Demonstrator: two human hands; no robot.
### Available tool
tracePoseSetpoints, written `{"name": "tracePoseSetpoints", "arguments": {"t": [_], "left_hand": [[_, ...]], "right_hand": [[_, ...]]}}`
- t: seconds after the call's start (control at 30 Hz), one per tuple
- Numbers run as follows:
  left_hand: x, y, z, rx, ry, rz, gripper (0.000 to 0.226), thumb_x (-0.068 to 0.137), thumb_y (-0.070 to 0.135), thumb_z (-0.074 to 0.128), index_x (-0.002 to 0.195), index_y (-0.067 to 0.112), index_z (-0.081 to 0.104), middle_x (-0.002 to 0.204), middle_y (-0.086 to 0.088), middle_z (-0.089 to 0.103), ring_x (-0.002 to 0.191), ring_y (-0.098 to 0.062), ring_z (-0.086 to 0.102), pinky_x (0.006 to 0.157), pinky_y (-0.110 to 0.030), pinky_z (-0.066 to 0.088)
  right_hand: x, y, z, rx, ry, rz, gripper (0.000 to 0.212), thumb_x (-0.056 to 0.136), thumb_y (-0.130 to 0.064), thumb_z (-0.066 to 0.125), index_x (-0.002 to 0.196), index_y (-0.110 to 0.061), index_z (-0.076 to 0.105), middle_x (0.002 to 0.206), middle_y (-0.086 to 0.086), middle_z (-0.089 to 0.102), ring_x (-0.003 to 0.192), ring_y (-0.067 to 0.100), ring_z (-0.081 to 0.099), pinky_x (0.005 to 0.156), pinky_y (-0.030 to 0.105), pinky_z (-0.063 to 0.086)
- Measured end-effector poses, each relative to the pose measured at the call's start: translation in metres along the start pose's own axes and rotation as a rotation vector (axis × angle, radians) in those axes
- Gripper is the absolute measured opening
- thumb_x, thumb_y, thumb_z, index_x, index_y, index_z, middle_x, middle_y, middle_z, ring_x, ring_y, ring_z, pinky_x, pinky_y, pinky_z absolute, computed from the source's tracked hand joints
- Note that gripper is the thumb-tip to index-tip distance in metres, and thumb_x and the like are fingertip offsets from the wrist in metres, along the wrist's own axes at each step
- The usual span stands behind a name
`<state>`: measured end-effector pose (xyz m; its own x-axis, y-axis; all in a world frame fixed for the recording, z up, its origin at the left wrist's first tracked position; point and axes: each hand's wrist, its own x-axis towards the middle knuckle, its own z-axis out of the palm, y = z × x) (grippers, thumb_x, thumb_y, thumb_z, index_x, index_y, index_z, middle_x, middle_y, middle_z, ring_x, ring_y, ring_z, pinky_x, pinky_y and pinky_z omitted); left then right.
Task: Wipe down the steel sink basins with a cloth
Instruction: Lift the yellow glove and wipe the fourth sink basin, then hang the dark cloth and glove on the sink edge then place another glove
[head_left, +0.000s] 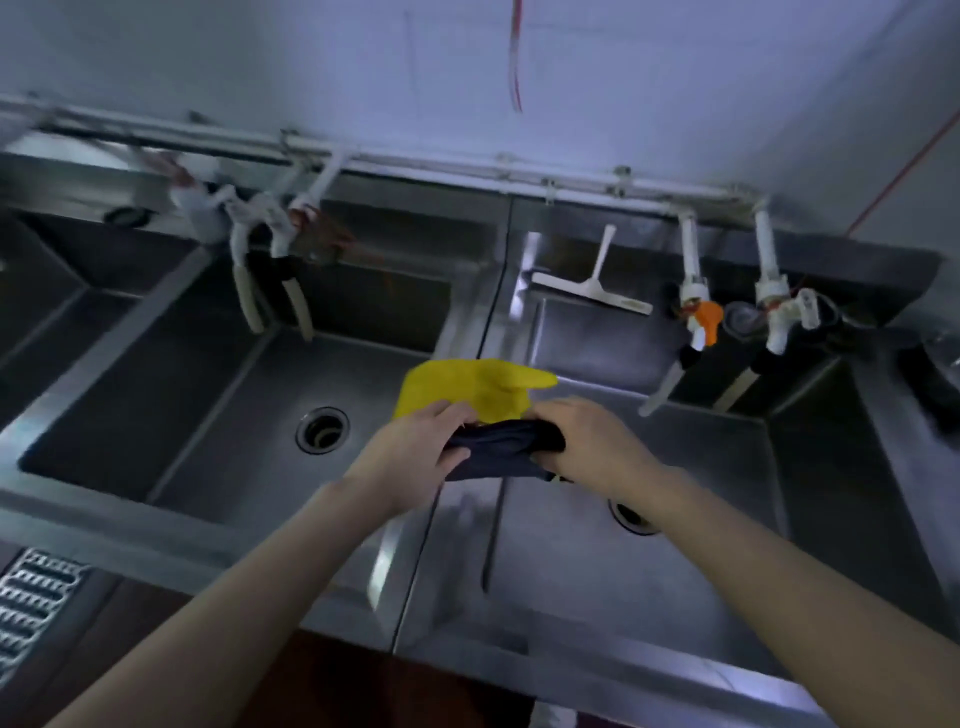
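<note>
Bunched dark navy cloth (503, 448) stretched crosswise between left hand (427, 453) and right hand (587, 446), both clenched on its ends, above divider between steel basins (218, 415); yellow rubber glove (467, 389) just beyond.

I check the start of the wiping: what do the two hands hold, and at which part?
Both hold the dark cloth: the left hand grips its left end, the right hand its right end.

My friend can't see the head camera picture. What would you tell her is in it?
Two bare hands, left hand and right hand, hold a dark cloth bunched between them above steel sink basins. A yellow rubber glove lies just behind.
</note>
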<state>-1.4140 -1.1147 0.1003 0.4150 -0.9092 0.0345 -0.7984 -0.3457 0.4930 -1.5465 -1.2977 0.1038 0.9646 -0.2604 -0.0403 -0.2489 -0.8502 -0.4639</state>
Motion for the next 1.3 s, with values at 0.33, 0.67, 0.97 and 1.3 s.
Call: {"name": "tracePoseSetpoints", "arguments": {"t": [0.33,0.67,0.97,1.3], "left_hand": [[-0.22,-0.126,-0.186,0.094,0.306,-0.289,0.027,0.087,0.019,0.059,0.107,0.032,0.047,0.107,0.011,0.059,0.097,-0.013,0.057,0.08,-0.034,0.048],[-0.367,-0.235,-0.313,0.178,0.581,-0.565,0.027,0.085,0.016,0.062,0.099,0.03,0.044,0.091,0.007,0.061,0.083,-0.017,0.057,0.072,-0.038,0.047],[-0.397,-0.338,-0.423,0.264,0.648,-0.754,0.024,0.083,0.013,0.062,0.097,0.026,0.048,0.092,0.001,0.064,0.084,-0.022,0.059,0.077,-0.046,0.05],[-0.431,-0.481,-0.526,0.323,0.703,-0.86,0.025,0.082,0.012,0.06,0.097,0.026,0.046,0.097,0.0,0.063,0.088,-0.025,0.056,0.077,-0.042,0.048]], "right_hand": [[0.084,-0.296,0.042,0.046,-0.072,-0.378,0.029,0.08,-0.018,0.065,0.1,-0.026,0.044,0.095,0.002,0.063,0.083,0.026,0.059,0.069,0.043,0.05],[0.184,-0.526,0.085,-0.023,-0.196,-0.744,0.027,0.083,-0.017,0.064,0.102,-0.025,0.046,0.101,0.005,0.063,0.091,0.027,0.06,0.078,0.045,0.053],[0.318,-0.662,0.114,0.042,-0.264,-0.888,0.034,0.08,-0.019,0.074,0.107,-0.023,0.053,0.105,0.004,0.064,0.097,0.023,0.062,0.086,0.041,0.053],[0.451,-0.807,0.18,0.077,-0.275,-0.973,0.032,0.08,-0.023,0.074,0.097,-0.03,0.048,0.096,-0.003,0.062,0.088,0.021,0.061,0.077,0.039,0.054]]}}
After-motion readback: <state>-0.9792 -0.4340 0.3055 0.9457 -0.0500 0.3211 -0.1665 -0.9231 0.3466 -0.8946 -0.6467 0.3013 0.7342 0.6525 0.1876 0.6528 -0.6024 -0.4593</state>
